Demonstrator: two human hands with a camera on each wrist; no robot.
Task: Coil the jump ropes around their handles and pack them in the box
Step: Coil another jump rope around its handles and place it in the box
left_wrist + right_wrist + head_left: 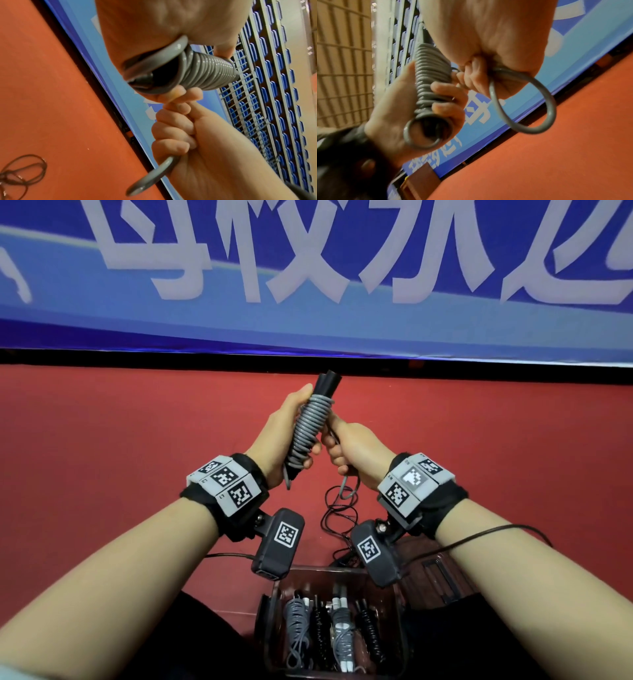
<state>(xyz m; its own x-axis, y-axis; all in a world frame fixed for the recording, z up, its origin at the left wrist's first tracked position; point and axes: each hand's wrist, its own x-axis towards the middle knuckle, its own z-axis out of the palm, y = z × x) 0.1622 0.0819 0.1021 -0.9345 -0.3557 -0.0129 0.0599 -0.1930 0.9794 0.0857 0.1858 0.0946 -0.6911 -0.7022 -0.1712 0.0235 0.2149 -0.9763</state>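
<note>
My left hand (291,436) grips a pair of black handles (328,383) wound tightly with grey jump rope (306,429), held upright and tilted above the red floor. My right hand (349,450) is closed in a fist round the loose end of the same grey rope (547,105), which loops out below the fist. In the left wrist view the coil (211,73) sits between palm and fingers. Below my arms stands a clear plastic box (274,594) holding several coiled ropes, grey (294,621) and black (370,631).
A thin black rope (337,511) lies loose on the red floor (120,457) past the box. A dark lid or tray (442,573) lies right of the box. A blue banner (308,302) runs along the far edge.
</note>
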